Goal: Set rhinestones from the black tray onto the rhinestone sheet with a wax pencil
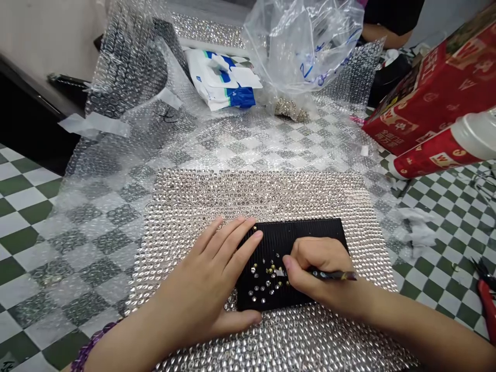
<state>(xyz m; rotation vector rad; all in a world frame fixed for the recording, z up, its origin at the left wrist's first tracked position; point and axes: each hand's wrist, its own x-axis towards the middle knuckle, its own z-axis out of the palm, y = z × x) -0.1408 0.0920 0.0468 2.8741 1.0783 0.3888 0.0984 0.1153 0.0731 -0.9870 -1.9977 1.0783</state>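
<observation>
A black ribbed tray lies on a sheet covered with rows of shiny rhinestones. Loose rhinestones, some silver and some gold-backed, are scattered over the tray's left half. My left hand lies with fingers stretched out against the tray's left side, thumb near its front corner. Over the tray, my right hand is closed around a dark pen-shaped tool, whose rear end sticks out to the right. Its tip points at the loose stones, largely hidden by my fingers.
Bubble wrap spreads over the green-and-white checked surface. Behind the sheet are a wet-wipes pack and a clear plastic bag near more stones. On the right stand a red box, a red-and-white bottle and red-handled pliers. Another person's arm shows behind.
</observation>
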